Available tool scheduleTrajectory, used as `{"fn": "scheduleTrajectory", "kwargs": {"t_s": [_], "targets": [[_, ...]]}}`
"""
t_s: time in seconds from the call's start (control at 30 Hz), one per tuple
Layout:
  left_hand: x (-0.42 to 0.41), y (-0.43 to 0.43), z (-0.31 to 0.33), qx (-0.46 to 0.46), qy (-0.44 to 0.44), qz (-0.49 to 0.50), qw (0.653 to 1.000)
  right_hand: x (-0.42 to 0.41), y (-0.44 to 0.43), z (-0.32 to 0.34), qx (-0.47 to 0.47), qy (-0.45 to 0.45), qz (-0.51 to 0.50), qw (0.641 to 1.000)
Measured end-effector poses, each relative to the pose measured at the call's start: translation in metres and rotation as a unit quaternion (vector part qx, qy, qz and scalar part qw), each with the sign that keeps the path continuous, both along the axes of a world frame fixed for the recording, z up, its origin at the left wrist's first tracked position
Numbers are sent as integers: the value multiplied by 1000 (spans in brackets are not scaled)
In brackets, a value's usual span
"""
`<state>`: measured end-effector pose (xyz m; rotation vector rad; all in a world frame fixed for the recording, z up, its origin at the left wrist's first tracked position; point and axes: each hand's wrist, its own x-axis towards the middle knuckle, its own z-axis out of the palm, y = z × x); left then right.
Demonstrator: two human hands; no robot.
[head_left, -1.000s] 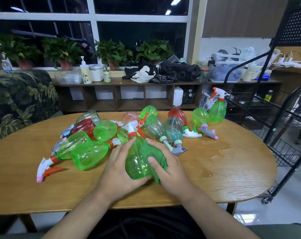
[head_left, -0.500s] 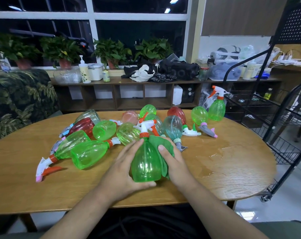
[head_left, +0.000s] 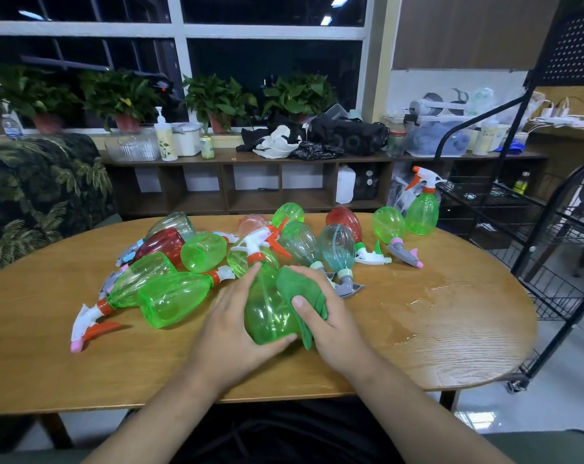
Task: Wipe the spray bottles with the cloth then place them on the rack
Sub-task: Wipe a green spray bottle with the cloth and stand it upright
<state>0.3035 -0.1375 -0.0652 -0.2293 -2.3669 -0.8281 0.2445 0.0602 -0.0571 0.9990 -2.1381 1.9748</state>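
Observation:
A green spray bottle point(head_left: 269, 313) with a white and orange trigger head stands near the table's front edge. My left hand point(head_left: 228, 324) grips its left side, thumb under the base. My right hand point(head_left: 327, 319) holds a green cloth point(head_left: 300, 291) against the bottle's right side, thumb on the cloth. Several more spray bottles point(head_left: 173, 296), green, red and clear, lie in a heap behind and to the left. One green bottle point(head_left: 422, 211) stands upright at the table's far right, beside the black wire rack point(head_left: 552, 242).
The wooden oval table point(head_left: 434, 329) has a wet patch point(head_left: 418, 296) right of my hands. The rack stands on wheels off the table's right end. A patterned sofa point(head_left: 32, 202) is at the left. A low shelf point(head_left: 250, 182) with plants and clutter runs along the window.
The bottle went from lying tipped toward me to standing upright. The cloth has slid from the bottle's lower side up onto its right shoulder.

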Motion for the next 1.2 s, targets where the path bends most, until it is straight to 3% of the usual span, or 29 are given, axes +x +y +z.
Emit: {"fn": "scheduleTrajectory", "kwargs": {"t_s": [0.17, 0.3, 0.43, 0.57, 0.67, 0.8, 0.9, 1.03, 1.2], "targets": [[-4, -3, -2, 57, 8, 49, 997, 7, 1, 2, 94, 120, -9, 988], [-4, -3, -1, 52, 4, 61, 997, 9, -2, 0, 130, 215, -12, 968], [-3, -4, -1, 37, 8, 74, 997, 9, -3, 0, 133, 242, -10, 961], [-2, -2, 1, 24, 27, 62, 997, 6, 0, 3, 103, 119, -2, 988], [0, -2, 3, 21, 33, 30, 999, 2, -1, 6, 4, -22, 37, 999], [5, 1, 5, 34, 36, -36, 998, -3, -4, 9, -130, -182, 92, 970], [7, 1, 6, 51, -12, -101, 994, -5, -4, 10, -196, -267, 99, 938], [3, 2, 4, 24, -50, -134, 989, -8, -2, 9, -218, -269, 85, 934], [-1, 5, 1, -19, -1, -102, 995, -11, -3, 9, -189, -205, 72, 958]]}}
